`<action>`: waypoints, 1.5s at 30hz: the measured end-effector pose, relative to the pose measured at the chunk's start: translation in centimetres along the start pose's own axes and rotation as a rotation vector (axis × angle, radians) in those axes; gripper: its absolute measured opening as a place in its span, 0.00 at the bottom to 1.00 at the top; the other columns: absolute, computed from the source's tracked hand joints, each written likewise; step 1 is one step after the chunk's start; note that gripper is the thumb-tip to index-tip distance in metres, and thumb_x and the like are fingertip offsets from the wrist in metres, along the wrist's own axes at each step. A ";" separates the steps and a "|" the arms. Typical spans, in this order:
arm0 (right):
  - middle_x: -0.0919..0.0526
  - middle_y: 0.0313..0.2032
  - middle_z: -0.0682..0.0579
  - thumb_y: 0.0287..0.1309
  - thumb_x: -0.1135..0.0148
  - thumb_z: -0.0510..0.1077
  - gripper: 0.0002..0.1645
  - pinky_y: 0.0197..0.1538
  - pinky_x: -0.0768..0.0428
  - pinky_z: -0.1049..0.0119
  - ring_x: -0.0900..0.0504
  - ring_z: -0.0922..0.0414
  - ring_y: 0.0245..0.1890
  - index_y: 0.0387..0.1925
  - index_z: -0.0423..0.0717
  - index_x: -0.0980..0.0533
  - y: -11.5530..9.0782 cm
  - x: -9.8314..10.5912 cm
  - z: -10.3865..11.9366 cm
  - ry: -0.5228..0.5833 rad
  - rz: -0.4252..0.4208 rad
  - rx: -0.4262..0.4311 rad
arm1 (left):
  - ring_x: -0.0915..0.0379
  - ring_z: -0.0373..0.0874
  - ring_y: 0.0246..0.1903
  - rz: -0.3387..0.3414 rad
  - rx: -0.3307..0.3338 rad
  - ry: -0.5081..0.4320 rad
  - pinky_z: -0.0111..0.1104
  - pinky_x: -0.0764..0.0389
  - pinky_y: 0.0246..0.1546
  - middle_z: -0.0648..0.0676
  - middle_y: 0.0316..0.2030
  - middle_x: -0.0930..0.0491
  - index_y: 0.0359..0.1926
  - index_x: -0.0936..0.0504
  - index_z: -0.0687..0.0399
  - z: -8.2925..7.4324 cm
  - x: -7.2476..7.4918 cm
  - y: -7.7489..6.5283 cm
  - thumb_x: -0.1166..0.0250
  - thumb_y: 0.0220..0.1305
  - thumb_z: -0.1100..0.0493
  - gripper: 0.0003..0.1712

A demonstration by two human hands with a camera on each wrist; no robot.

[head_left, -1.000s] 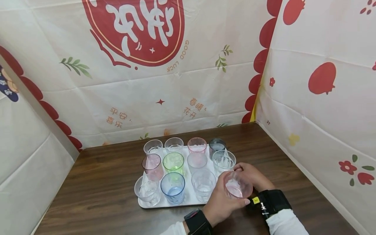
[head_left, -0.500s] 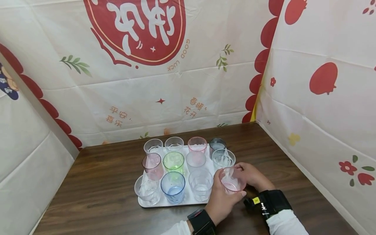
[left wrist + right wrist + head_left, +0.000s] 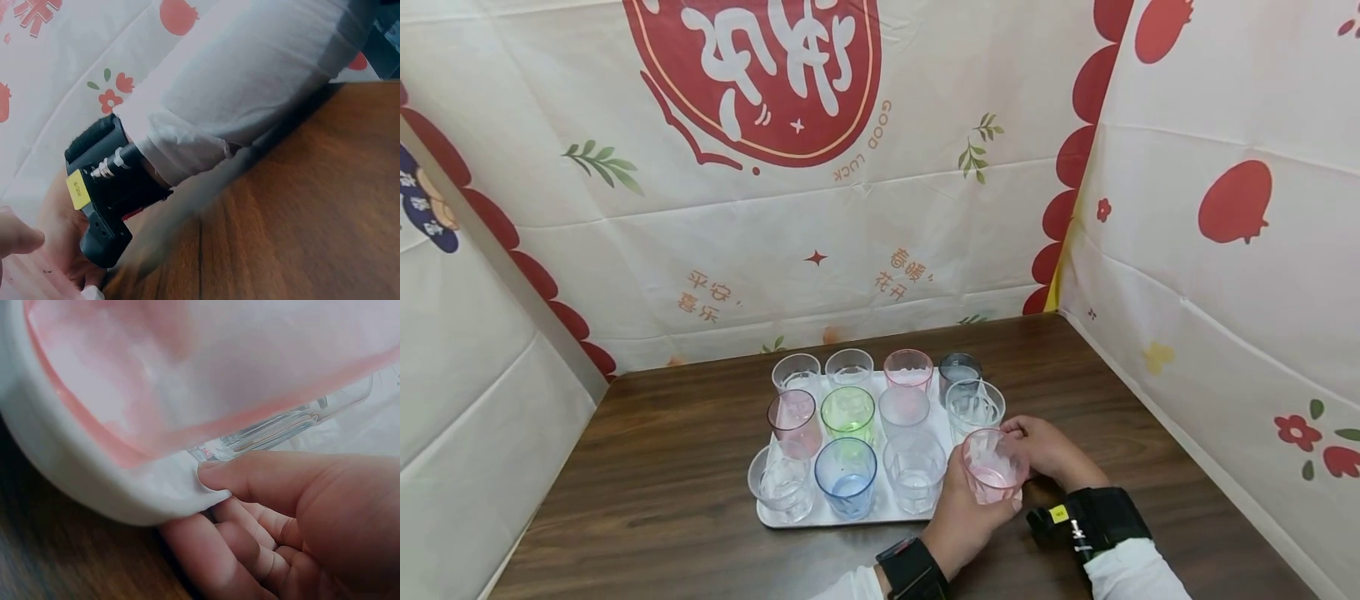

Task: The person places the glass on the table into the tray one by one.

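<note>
My left hand (image 3: 962, 510) grips a pink glass (image 3: 995, 468) over the tray's near right corner. My right hand (image 3: 1051, 452) is on the tray's right side; in the right wrist view its thumb (image 3: 228, 475) lies on top of the white rim (image 3: 119, 500) with fingers curled beneath. There the pink glass (image 3: 206, 381) fills the upper part, close over the tray. The white tray (image 3: 882, 507) bears rows of tumblers. A clear glass (image 3: 915, 475) stands just left of the held one, and another clear glass (image 3: 975, 408) sits behind it.
Also on the tray are a blue glass (image 3: 846, 479), a green glass (image 3: 848, 412), a dark grey glass (image 3: 959, 375) and several clear or pink ones. The brown wooden table (image 3: 677, 467) meets printed cloth walls (image 3: 1150, 333) at the back and sides.
My left hand has moved the pink glass left and set it more upright. The near clear glass has shifted slightly left. My right hand has stayed at the tray's edge.
</note>
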State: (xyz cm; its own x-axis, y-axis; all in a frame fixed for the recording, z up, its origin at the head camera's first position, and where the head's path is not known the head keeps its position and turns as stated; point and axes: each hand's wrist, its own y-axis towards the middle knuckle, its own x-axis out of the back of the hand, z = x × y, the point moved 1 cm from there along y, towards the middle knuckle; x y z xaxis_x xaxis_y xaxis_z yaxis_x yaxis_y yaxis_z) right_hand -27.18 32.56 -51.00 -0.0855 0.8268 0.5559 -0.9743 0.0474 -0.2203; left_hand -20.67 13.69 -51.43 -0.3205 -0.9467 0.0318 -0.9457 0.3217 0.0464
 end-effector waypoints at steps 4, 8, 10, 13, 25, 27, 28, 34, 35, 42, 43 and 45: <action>0.20 0.44 0.41 0.60 0.35 0.44 0.27 0.37 0.20 0.61 0.22 0.50 0.40 0.57 0.32 0.27 0.0 0.1 0.1 -0.021 -0.003 -0.002 | 0.35 0.45 0.64 0.037 -0.032 -0.023 0.30 0.35 0.63 0.49 0.64 0.30 0.72 0.40 0.46 -0.5 0.4 -0.5 0.24 0.48 0.63 0.51; 0.20 0.44 0.41 0.60 0.35 0.45 0.27 0.36 0.20 0.62 0.22 0.50 0.39 0.56 0.33 0.26 0.1 0.2 0.3 -0.037 -0.005 -0.001 | 0.36 0.47 0.66 0.079 -0.086 0.004 0.29 0.36 0.65 0.52 0.66 0.31 0.72 0.40 0.52 -0.9 1.1 -1.3 0.28 0.47 0.68 0.51; 0.19 0.43 0.41 0.59 0.35 0.44 0.27 0.35 0.20 0.61 0.22 0.50 0.38 0.56 0.32 0.26 0.2 0.2 0.4 -0.032 -0.006 0.004 | 0.39 0.48 0.68 0.089 -0.072 0.052 0.32 0.38 0.68 0.56 0.69 0.34 0.74 0.42 0.58 -1.2 1.5 -1.8 0.28 0.48 0.66 0.52; 0.19 0.43 0.41 0.60 0.34 0.44 0.27 0.34 0.20 0.61 0.22 0.51 0.37 0.55 0.32 0.26 0.3 0.3 0.5 -0.037 -0.008 -0.001 | 0.47 0.52 0.73 0.102 0.007 0.142 0.40 0.42 0.71 0.62 0.74 0.42 0.76 0.47 0.66 -1.4 2.2 -2.6 0.28 0.51 0.60 0.55; 0.19 0.45 0.41 0.62 0.35 0.48 0.29 0.40 0.20 0.58 0.22 0.50 0.41 0.56 0.31 0.26 0.1 0.4 0.5 -0.083 -0.010 0.019 | 0.31 0.59 0.64 0.256 0.048 0.255 0.36 0.28 0.63 0.63 0.68 0.33 0.73 0.38 0.68 -2.3 6.2 -5.3 0.30 0.58 0.56 0.45; 0.20 0.47 0.41 0.63 0.35 0.51 0.30 0.44 0.22 0.58 0.24 0.49 0.43 0.57 0.33 0.26 0.1 0.5 0.4 -0.115 -0.003 -0.002 | 0.28 0.56 0.62 0.289 0.030 0.274 0.34 0.27 0.61 0.62 0.66 0.30 0.71 0.34 0.68 -2.6 7.3 -5.7 0.31 0.59 0.57 0.42; 0.20 0.47 0.41 0.63 0.35 0.53 0.31 0.46 0.24 0.58 0.24 0.49 0.44 0.58 0.34 0.26 0.1 0.5 0.4 -0.131 0.001 -0.012 | 0.27 0.53 0.61 0.304 0.025 0.287 0.32 0.26 0.59 0.60 0.66 0.28 0.70 0.32 0.66 -2.7 7.9 -5.8 0.31 0.60 0.56 0.40; 0.21 0.44 0.41 0.62 0.34 0.50 0.29 0.39 0.24 0.62 0.24 0.49 0.42 0.55 0.32 0.26 -0.5 0.2 0.2 -0.111 -0.007 0.023 | 0.22 0.36 0.50 0.357 0.006 0.190 0.26 0.25 0.48 0.54 0.55 0.20 0.63 0.22 0.57 -4.2 11.8 -7.1 0.32 0.62 0.57 0.28; 0.21 0.44 0.41 0.62 0.34 0.49 0.29 0.38 0.24 0.62 0.24 0.49 0.42 0.55 0.31 0.26 -0.6 0.2 0.2 -0.108 -0.008 0.029 | 0.22 0.36 0.49 0.368 -0.009 0.154 0.26 0.24 0.47 0.55 0.53 0.19 0.61 0.21 0.58 -4.6 12.4 -7.4 0.33 0.62 0.58 0.26; 0.20 0.43 0.42 0.62 0.33 0.50 0.28 0.41 0.25 0.63 0.24 0.49 0.42 0.53 0.32 0.25 -0.9 0.3 0.6 -0.146 -0.026 0.059 | 0.22 0.33 0.37 0.371 -0.129 0.026 0.29 0.19 0.42 0.53 0.39 0.17 0.50 0.19 0.66 -8.4 17.2 -8.8 0.36 0.69 0.62 0.14; 0.20 0.43 0.43 0.62 0.33 0.50 0.28 0.41 0.26 0.62 0.24 0.50 0.42 0.53 0.32 0.25 -0.9 0.3 0.7 -0.155 -0.028 0.066 | 0.22 0.33 0.36 0.358 -0.146 0.020 0.30 0.18 0.41 0.50 0.38 0.18 0.49 0.19 0.66 -9.0 18.0 -9.1 0.37 0.70 0.61 0.13; 0.20 0.42 0.43 0.62 0.33 0.51 0.27 0.42 0.26 0.62 0.24 0.50 0.42 0.52 0.32 0.24 -0.9 0.2 0.8 -0.173 -0.032 0.078 | 0.22 0.34 0.35 0.327 -0.185 0.016 0.31 0.18 0.40 0.47 0.35 0.19 0.48 0.19 0.68 -10.1 19.8 -9.4 0.38 0.71 0.62 0.11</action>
State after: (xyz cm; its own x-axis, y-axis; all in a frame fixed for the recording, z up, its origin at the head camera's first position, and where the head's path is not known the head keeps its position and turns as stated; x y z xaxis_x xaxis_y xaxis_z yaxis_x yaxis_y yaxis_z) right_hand -26.53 32.25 -50.00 -0.0818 0.7164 0.6929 -0.9898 0.0230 -0.1407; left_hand -17.57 -7.89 -41.14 -0.6020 -0.7933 0.0906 -0.7669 0.6061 0.2112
